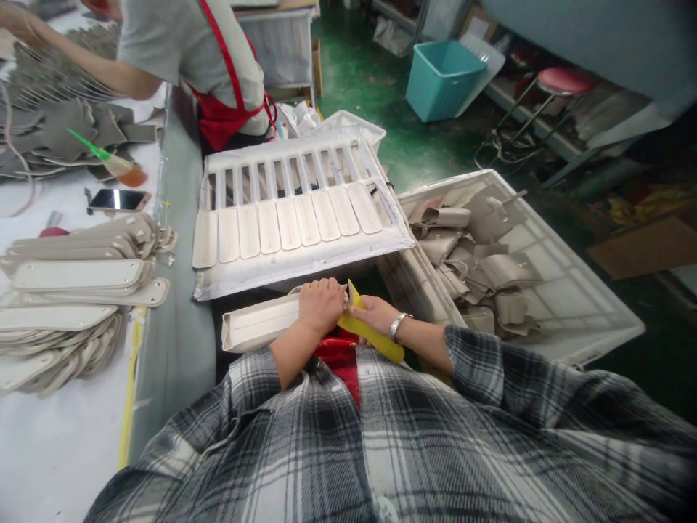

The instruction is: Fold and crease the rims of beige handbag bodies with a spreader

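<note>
Close to my waist, my left hand (321, 309) is closed over the right end of a long cream leather-like piece (261, 323), boxy at its left end. Beside it my right hand (375, 317), with a silver bracelet on the wrist, grips a curved yellow strip-shaped tool (384, 343). Its upper tip meets the end of the cream piece by my left fingers. What lies between the two hands is hidden. Just beyond them, a white slotted rack (305, 258) carries a row of cream strips (247, 231) with rounded ends.
Stacked cream straps (81, 276), a phone (120, 200) and a glue brush (112, 160) lie on the left table (59, 443). A co-worker (196, 58) in a red apron reaches over grey pieces. On the right, a white crate (577, 319) holds cream pouches; a teal bin (443, 80) stands behind.
</note>
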Demonstrator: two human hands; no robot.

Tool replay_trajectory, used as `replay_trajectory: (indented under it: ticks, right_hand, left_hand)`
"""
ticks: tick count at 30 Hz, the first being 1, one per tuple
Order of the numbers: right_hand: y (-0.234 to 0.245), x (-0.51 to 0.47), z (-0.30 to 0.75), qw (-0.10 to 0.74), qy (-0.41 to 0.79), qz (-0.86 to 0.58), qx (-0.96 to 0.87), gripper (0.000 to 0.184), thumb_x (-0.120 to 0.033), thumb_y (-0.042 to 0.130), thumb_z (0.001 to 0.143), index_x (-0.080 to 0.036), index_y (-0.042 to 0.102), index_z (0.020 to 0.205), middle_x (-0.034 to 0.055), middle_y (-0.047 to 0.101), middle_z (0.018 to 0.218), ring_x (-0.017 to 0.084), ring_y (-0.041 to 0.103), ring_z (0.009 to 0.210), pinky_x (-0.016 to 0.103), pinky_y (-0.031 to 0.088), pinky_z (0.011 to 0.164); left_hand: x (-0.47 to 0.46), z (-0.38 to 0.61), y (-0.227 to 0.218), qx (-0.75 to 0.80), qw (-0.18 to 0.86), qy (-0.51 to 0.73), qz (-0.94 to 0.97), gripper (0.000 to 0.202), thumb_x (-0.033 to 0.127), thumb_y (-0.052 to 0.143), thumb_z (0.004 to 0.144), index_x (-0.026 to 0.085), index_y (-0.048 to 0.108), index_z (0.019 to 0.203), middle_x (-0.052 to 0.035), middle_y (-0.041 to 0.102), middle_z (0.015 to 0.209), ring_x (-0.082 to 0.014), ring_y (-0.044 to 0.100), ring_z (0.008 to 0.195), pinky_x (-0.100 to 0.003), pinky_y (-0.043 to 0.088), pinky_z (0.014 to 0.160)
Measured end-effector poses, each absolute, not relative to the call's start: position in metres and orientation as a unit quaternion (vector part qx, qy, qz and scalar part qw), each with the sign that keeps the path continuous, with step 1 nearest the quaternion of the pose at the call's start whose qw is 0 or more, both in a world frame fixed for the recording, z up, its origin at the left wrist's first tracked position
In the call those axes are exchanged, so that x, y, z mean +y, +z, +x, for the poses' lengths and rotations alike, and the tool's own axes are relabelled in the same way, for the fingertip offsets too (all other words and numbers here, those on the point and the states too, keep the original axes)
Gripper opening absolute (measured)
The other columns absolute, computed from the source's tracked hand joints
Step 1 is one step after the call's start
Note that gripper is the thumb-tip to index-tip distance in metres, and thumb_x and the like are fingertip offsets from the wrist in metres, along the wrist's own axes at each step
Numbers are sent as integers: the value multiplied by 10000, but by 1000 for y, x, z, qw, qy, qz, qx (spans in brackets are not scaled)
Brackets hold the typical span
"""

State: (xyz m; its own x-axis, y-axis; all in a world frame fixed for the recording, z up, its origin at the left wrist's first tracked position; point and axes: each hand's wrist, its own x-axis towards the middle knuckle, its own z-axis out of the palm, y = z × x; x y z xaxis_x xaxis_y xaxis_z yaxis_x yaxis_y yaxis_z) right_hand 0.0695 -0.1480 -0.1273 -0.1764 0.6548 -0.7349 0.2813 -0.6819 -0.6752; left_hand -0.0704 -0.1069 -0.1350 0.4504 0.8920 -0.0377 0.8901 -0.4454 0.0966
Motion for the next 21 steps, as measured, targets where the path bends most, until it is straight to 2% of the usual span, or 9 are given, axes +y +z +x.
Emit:
replay_trajectory:
  ticks: [4,7,10,13,15,19,21]
  right_hand:
    - [-119,-158,63,182,628,-652,-385,236,-381,571,851,-197,431,897,-17,549,446,175,554,375,232,396,306]
    - [-113,-160,73,291,608,-645,-360,203,-359,556,855,-198,457,930,-10,573,525,158,565,414,245,444,357]
    - [-109,-157,87,402,588,-625,-319,182,-365,493,885,-213,468,982,14,626,712,112,583,528,234,518,505]
    - [-108,-149,84,479,574,-604,-276,114,-293,529,839,-199,494,894,21,601,756,98,559,588,233,542,613]
    - [-109,-142,70,516,557,-597,-258,88,-238,526,802,-199,489,871,1,553,714,101,544,600,237,546,633]
    - [-116,-126,36,562,495,-605,-270,272,-243,441,811,-213,444,1082,-47,446,640,88,462,516,199,497,543]
    - [-123,-119,28,544,479,-619,-303,338,-290,354,860,-214,374,1189,-53,412,614,95,418,476,197,455,493]
  left_hand:
    - [-108,-73,-127,520,98,-10,848,498,391,184,958,109,594,968,-159,657,945,-269,612,905,-389,408,782]
    - [-107,-89,-119,509,127,-11,851,500,362,167,966,155,620,1008,-115,684,998,-221,629,924,-339,441,790]
    - [-110,-110,-114,503,139,4,853,471,326,172,968,189,593,1129,-68,653,1156,-167,597,1050,-283,434,876]
    - [-118,-123,-113,485,146,16,862,438,414,345,918,192,519,1252,-82,578,1281,-187,525,1176,-302,383,974]
    - [-123,-126,-116,473,138,23,870,532,486,463,846,196,481,1292,-110,552,1305,-230,503,1204,-351,366,997]
    - [-126,-127,-123,461,124,30,878,618,520,515,800,202,435,1325,-129,508,1345,-259,471,1231,-394,341,1010]
    - [-125,-128,-124,461,127,26,878,630,522,514,801,194,425,1331,-129,491,1360,-264,470,1223,-405,322,1018]
